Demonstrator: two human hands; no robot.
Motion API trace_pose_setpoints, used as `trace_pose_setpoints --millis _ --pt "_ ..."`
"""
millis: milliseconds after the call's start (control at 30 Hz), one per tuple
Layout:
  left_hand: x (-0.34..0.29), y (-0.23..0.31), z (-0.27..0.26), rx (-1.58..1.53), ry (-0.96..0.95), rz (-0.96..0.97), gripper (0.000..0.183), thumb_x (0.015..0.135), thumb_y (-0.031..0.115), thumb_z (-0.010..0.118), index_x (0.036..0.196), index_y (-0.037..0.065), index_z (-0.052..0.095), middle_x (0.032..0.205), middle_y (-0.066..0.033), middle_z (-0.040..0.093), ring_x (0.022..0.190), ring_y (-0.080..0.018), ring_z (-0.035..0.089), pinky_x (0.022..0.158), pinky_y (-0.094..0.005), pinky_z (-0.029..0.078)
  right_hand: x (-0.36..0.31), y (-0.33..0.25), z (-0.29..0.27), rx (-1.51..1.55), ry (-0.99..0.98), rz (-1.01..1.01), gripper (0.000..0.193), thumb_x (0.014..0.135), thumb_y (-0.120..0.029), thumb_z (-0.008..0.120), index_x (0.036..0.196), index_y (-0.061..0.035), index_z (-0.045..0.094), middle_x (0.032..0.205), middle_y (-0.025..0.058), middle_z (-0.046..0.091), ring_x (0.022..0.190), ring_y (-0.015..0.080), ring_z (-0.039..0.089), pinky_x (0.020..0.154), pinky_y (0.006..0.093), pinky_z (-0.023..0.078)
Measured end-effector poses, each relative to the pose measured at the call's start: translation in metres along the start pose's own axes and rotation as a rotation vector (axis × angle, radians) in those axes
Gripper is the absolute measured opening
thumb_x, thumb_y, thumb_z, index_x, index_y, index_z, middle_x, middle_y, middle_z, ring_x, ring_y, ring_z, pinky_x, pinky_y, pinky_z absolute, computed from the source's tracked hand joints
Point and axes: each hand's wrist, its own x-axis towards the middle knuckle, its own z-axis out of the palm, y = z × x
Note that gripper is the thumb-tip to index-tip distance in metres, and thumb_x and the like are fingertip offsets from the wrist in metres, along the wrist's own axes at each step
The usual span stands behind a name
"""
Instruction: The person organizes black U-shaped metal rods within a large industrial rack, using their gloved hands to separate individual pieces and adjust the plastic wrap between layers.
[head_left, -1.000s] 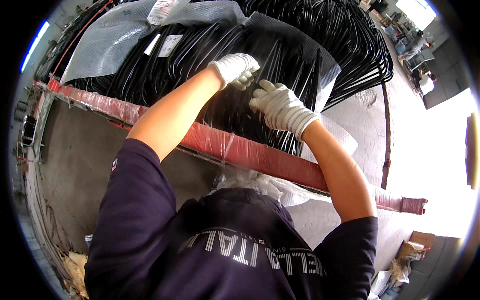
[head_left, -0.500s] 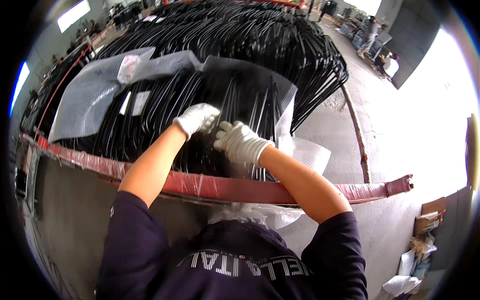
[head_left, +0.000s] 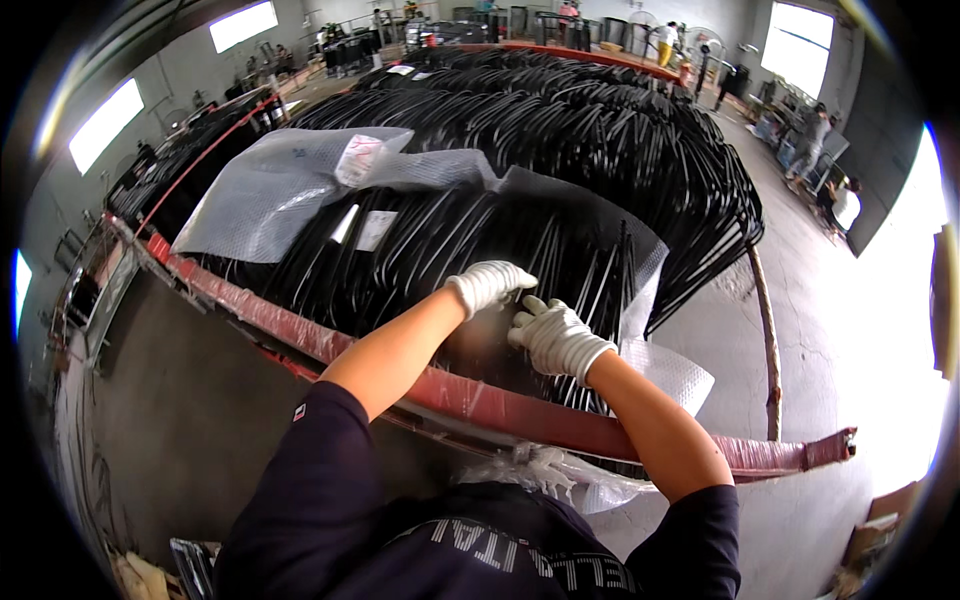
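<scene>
My left hand [head_left: 492, 286], in a white knit glove, is over a dense row of thin black rods [head_left: 460, 235] with bent ends. Its fingers point right, held together and curling downward. Close beside it, slightly nearer to me, is my right hand [head_left: 556, 340] in a matching glove, its fingers curled toward the left one. Whatever the fingertips pinch, if anything, is hidden. Clear bubble wrap [head_left: 265, 190] lies across the rods at the left and continues as a see-through strip to the right. White paper labels [head_left: 376, 230] rest on the rods.
A red, film-wrapped bar [head_left: 480, 402] runs along the rack's front, under my forearms. Crumpled clear plastic [head_left: 545, 470] hangs below it. A brown post [head_left: 768, 345] stands at the right. More black rods [head_left: 600, 130] are piled behind. Two people [head_left: 843, 205] are at the far right.
The view has tilted up and turned left, so the rack and hands appear further right and lower. Both hands stay close together over the black rods.
</scene>
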Motion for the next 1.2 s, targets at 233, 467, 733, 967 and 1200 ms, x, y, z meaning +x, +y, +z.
trace_pose_setpoints --millis 233,467,733,967,1200 --pt "0.002 -0.005 0.003 0.134 0.063 -0.027 0.028 0.081 0.035 0.054 0.069 0.01 0.056 0.057 -0.0032 0.047 0.051 -0.0164 0.04 0.049 -0.031 0.034 0.002 -0.001 0.004 0.034 0.129 -0.041 0.025 0.075 -0.017 0.052 0.098 -0.0152 0.06 0.106 0.0043 0.055 0.112 0.0252 0.045 0.084 0.0387 0.042" --pt "-0.016 0.01 0.014 0.156 0.117 -0.007 0.029 0.08 0.036 0.057 0.082 0.008 0.063 0.067 -0.004 0.054 0.057 -0.0159 0.044 0.053 -0.0309 0.037 0.0 -0.001 0.008 0.009 0.162 -0.02 0.023 0.069 -0.012 0.055 0.091 -0.0155 0.062 0.099 0.0023 0.055 0.106 0.0224 0.046 0.082 0.0351 0.043" --pt "-0.009 0.001 0.009 -0.003 0.102 -0.001 0.039 0.074 0.038 0.063 0.094 0.005 0.064 0.082 -0.0108 0.058 0.067 -0.0211 0.051 0.058 -0.0364 0.042 0.003 -0.003 0.0 -0.005 0.077 -0.026 0.026 0.074 -0.016 0.052 0.099 -0.0177 0.061 0.108 0.0056 0.055 0.118 0.0274 0.043 0.086 0.0395 0.041" --pt "-0.023 0.001 0.013 -0.239 0.144 -0.022 0.035 0.071 0.041 0.068 0.078 0.008 0.061 0.07 -0.0045 0.051 0.06 -0.0159 0.043 0.056 -0.0304 0.036 0.005 -0.001 0.005 0.078 0.15 -0.046 0.024 0.066 -0.008 0.055 0.088 -0.0146 0.06 0.102 0.0043 0.055 0.114 0.0287 0.043 0.087 0.039 0.041" --pt "-0.024 0.006 0.014 -0.102 0.067 -0.054 0.067 0.073 0.041 0.065 0.12 -0.004 0.047 0.12 -0.0299 0.045 0.106 -0.0413 0.048 0.09 -0.0508 0.038 0.004 0.003 0.01 0.019 0.211 -0.076 0.02 0.073 -0.013 0.052 0.091 -0.0156 0.061 0.102 0.0029 0.056 0.108 0.0237 0.047 0.083 0.0373 0.041"
